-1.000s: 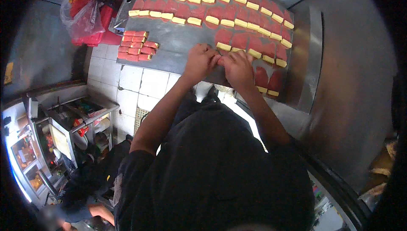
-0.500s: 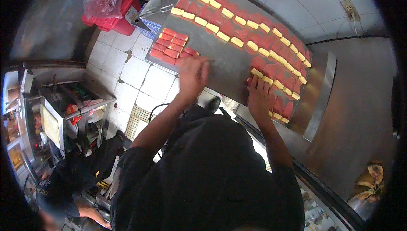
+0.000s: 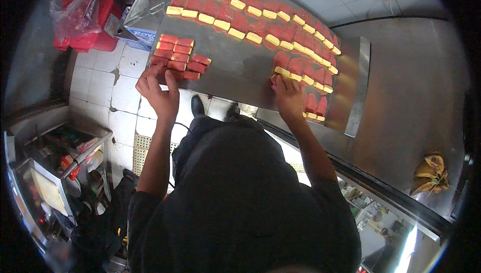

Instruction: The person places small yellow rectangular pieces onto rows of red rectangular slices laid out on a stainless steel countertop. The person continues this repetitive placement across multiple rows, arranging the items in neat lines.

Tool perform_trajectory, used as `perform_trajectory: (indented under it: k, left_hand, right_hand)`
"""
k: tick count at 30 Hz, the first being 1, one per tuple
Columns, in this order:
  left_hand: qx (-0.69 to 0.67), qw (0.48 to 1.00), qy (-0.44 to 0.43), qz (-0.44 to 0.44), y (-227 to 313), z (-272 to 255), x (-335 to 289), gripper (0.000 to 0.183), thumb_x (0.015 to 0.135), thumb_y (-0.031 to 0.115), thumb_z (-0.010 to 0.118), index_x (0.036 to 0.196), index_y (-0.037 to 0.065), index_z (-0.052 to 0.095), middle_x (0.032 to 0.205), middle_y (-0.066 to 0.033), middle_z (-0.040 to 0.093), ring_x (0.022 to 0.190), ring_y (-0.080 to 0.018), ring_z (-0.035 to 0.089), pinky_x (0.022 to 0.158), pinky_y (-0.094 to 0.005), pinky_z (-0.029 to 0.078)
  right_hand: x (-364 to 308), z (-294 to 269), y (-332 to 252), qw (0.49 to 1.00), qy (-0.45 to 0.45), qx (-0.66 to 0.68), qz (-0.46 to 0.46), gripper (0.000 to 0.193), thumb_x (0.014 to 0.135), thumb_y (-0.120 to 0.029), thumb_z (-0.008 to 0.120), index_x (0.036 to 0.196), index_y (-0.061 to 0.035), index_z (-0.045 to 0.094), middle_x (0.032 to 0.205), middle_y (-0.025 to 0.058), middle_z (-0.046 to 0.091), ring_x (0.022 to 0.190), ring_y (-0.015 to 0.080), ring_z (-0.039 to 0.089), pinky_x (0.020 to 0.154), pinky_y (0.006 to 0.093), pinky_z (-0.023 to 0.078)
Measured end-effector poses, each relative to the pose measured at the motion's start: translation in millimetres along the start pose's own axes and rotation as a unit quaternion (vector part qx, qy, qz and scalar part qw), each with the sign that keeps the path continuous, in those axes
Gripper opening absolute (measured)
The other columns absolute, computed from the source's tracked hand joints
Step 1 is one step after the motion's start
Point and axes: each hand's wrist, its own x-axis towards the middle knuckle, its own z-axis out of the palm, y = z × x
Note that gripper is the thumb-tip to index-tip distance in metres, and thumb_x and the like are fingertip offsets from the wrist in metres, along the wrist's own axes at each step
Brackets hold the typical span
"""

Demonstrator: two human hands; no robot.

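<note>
On the metal worktop [image 3: 233, 65] lie rows of thin red meat slices [image 3: 295, 65], most with a pale yellow cheese stick [image 3: 254, 38] across the near end. Finished meat rolls [image 3: 179, 57] form a block near the left edge. Touching the near left corner of that block, my left hand [image 3: 159, 92] has thumb and fingers spread apart. My right hand [image 3: 290, 97] is at the left end of a near row, its fingers together and curled over a slice with its cheese stick; the fingertips partly hide them.
A red bin [image 3: 102, 27] with a plastic bag stands beyond the left end. Beside the worktop is a metal box-like stand [image 3: 145, 10]. A brownish bunch of bananas [image 3: 432, 174] lies on the metal surface at right. A shelf rack [image 3: 75, 173] and a co-worker's dark clothing [image 3: 107, 218] are at lower left.
My left hand has shifted from the right side of the roll block to its near left corner, and its fingers have spread. My right hand remains by the near row. The view has shifted.
</note>
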Motion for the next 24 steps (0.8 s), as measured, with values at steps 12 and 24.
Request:
perform_trajectory:
  k: [12,24]
  left_hand:
    - [-0.009,0.998,-0.056,-0.004,19,4,-24,0.133,0.062,0.051,0.099,0.164,0.009,0.024,0.161,-0.0316,0.024,0.148,-0.0519,0.028,0.120,-0.0653,0.025]
    - [0.121,0.987,-0.093,-0.045,35,33,-28,0.143,0.060,0.071,0.092,0.168,0.014,0.018,0.167,-0.0308,0.021,0.157,-0.0573,0.009,0.116,-0.0824,0.009]
  right_hand:
    - [126,-3,-88,0.909,-0.060,0.407,0.065,0.028,0.101,-0.027,0.073,0.111,-0.0006,0.069,0.086,0.0144,0.073,0.079,0.0292,0.073,0.071,0.0398,0.056]
    - [172,47,-128,0.913,-0.034,0.400,-0.068,0.014,0.088,-0.018,0.076,0.092,-0.0049,0.079,0.087,0.0199,0.069,0.088,0.0395,0.067,0.080,0.0508,0.053]
